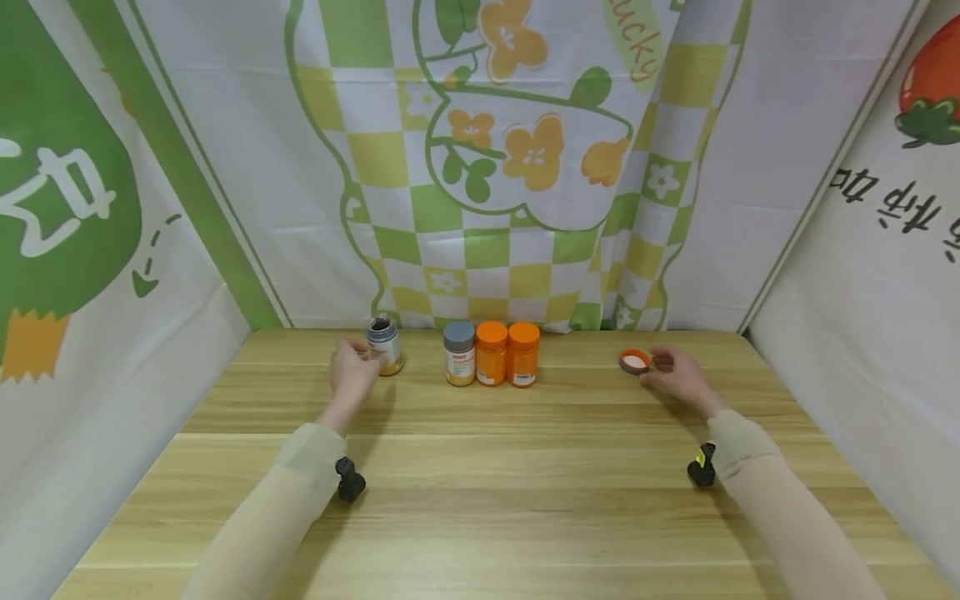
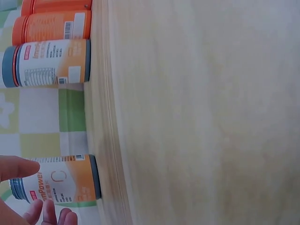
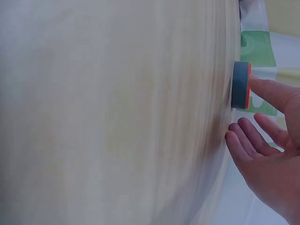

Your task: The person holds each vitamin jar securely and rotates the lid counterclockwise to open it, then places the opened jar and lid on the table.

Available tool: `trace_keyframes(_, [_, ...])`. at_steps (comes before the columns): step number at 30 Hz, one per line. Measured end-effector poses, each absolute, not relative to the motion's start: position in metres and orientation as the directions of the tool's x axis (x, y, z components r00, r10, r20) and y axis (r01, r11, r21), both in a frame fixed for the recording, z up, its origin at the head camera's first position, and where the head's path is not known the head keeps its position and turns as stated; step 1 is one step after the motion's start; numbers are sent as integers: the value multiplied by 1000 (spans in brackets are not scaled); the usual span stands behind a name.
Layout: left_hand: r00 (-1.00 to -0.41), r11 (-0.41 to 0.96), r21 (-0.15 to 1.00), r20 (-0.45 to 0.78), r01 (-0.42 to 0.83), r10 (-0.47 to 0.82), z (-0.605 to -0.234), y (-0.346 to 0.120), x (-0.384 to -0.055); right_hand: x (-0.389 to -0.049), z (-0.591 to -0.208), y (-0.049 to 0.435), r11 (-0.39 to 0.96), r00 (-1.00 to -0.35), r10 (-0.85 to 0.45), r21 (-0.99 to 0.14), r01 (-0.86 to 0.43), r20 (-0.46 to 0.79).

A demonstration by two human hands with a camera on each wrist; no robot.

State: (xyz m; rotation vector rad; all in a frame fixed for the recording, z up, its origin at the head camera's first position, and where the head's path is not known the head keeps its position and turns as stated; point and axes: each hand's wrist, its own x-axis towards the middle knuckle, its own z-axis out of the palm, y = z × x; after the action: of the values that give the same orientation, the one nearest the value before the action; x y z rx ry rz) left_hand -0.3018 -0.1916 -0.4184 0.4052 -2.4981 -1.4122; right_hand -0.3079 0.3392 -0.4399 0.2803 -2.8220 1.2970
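Observation:
An uncapped bottle [image 1: 386, 350] with a white and orange label stands at the table's back left. My left hand [image 1: 354, 371] is beside it, the thumb and fingers [image 2: 49, 213] spread apart on either side of the bottle [image 2: 65, 180] in the left wrist view; whether they touch it I cannot tell. Farther right, a grey-blue screw cap [image 1: 634, 362] lies upside down, its orange rim and white inside facing up. My right hand [image 1: 678, 375] is next to the cap [image 3: 240, 84], fingers loosely bent, with one fingertip at the rim in the right wrist view.
Between the hands, a grey-capped bottle [image 1: 460, 354] and two orange bottles [image 1: 492, 354] stand side by side near the back edge of the wooden table [image 1: 480, 483]. A patterned curtain [image 1: 517, 250] hangs right behind them. Cloth walls flank both sides.

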Motion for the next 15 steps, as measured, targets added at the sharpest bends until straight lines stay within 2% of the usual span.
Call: trace_keyframes(15, [-959,613,790,153,-27,-239,-414,-181,-286,-287,-436,344,754,-980,-155,-626,-200,127])
